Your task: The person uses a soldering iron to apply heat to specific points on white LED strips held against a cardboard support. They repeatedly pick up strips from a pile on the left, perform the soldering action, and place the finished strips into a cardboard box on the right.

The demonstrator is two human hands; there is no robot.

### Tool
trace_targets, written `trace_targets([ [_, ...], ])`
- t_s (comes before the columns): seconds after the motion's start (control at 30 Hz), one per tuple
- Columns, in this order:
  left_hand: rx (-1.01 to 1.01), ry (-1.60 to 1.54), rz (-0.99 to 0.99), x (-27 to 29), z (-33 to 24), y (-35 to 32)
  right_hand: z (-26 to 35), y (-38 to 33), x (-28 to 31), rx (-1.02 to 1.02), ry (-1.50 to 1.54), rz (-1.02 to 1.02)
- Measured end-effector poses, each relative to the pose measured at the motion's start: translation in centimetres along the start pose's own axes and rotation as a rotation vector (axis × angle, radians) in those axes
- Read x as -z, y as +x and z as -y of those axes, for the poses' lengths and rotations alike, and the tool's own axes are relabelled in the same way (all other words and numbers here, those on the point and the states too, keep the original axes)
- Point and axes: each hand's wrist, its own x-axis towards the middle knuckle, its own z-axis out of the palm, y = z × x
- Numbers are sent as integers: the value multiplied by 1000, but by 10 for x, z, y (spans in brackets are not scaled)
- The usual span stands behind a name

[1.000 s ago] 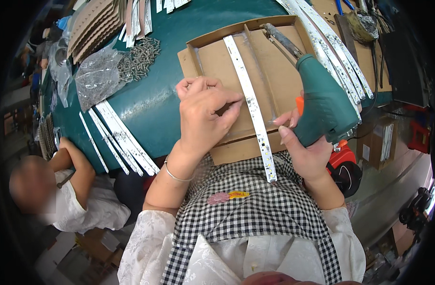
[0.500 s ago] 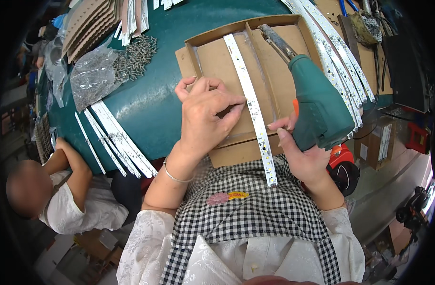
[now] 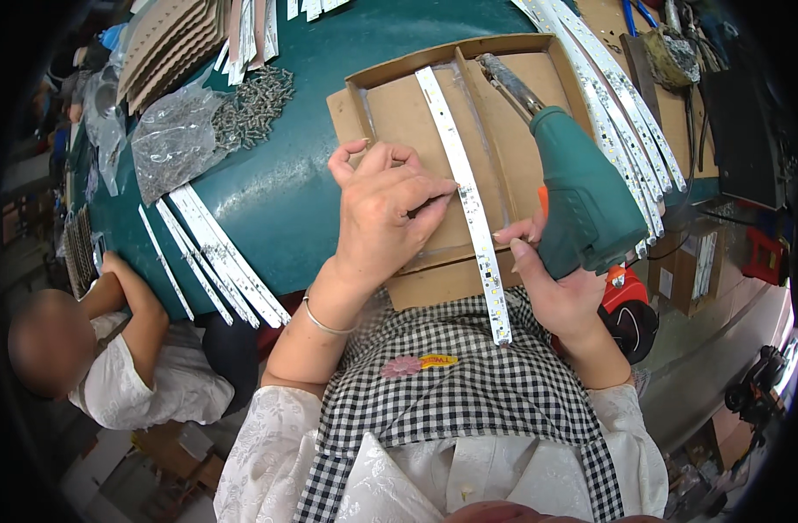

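**Left Fingertips Meet at the White Strip, Right Hand Wraps the Green Gun**

The left hand (image 3: 377, 213) has its thumb and index fingertips together at the left edge of the white strip (image 3: 473, 222); whether they grip the strip or something tiny, I cannot tell. Its other fingers curl loosely upward. The strip, dotted with small parts, runs between the two hands, its far end beyond the left fingertips over the cardboard tray (image 3: 399, 113), its near end reaching past both hands above the checked apron (image 3: 469, 383).

The right hand (image 3: 560, 292) is closed around the handle of the green gun (image 3: 582, 192), some fingers hidden behind it. The orange trigger (image 3: 543, 199) sits just above the index finger, and the thumb tip is near the strip's right edge.

Left of the left hand, white strips (image 3: 220, 253) lie on the green table (image 3: 294, 200); beyond them are a clear bag (image 3: 172, 148) and a heap of screws (image 3: 255, 109). More long strips (image 3: 621, 113) lie beyond the right hand, past the gun. A co-worker's arm (image 3: 138, 305) rests far left.
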Motion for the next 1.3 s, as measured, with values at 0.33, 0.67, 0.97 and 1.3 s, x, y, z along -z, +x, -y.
trace_targets([
  [0.33, -16, -14, 4, 2, 1, 2, -7, -4, 6, -18, -319, 14],
  [0.67, -23, -90, -54, -6, 8, -2, 13, 10, -13, 229, -561, -35],
  [0.97, -9, -115, -76, -8, 11, -5, -25, -20, 9, 13, -507, -50],
  [1.3, -79, -36, -54, -4, 4, 0, -29, -24, 14, 66, -571, -39],
])
